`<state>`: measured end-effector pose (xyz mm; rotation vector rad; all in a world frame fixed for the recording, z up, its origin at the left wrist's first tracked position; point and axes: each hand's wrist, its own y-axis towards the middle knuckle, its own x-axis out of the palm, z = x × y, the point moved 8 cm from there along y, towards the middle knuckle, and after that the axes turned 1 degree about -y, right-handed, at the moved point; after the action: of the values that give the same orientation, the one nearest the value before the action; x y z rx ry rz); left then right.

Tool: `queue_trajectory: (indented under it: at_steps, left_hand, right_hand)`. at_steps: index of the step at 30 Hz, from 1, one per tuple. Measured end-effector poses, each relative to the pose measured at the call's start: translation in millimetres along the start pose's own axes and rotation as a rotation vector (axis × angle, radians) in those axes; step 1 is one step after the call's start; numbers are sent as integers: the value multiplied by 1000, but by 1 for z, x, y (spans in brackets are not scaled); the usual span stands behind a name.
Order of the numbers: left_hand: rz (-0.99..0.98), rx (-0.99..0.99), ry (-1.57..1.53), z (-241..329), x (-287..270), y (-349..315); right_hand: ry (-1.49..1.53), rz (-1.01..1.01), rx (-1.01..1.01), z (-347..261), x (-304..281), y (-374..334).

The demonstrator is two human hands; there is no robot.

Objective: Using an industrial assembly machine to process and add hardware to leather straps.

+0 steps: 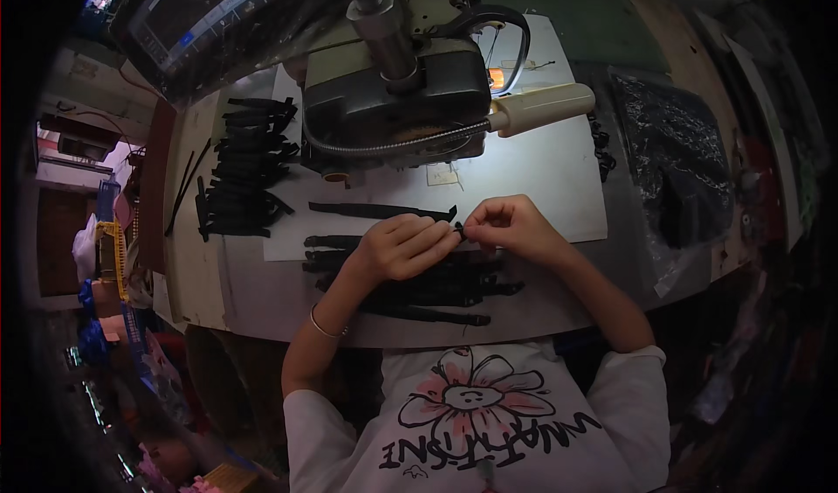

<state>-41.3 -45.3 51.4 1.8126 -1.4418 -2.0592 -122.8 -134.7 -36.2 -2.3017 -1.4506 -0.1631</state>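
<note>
Grip: right hand [515, 226] pinches small black piece [460, 228]; left hand [403, 246] closure cannot be told. Slack pressure could drop it onto near, long black fabric strips [428, 315].

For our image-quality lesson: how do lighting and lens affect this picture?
All in the head view: gooseneck lamp brightens white sheet; plastic bag glints; tabletop front edge bows; black piece between left hand and right hand too dark for detail.
</note>
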Motion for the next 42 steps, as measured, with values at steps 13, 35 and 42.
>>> queue_trajectory:
  at_steps: [13,35,42]
  left_hand:
    - [-372,-837,-564,-61,63,-34]
    - [-72,-1150,-1097,-69,77,-50]
    - [-16,-925,-720,-62,59,-36]
  right_hand:
    - [-402,291,-143,-17,-29,-3]
    - [-674,621,-489,-35,0,-4]
    - [-1053,699,-733,-40,25,-14]
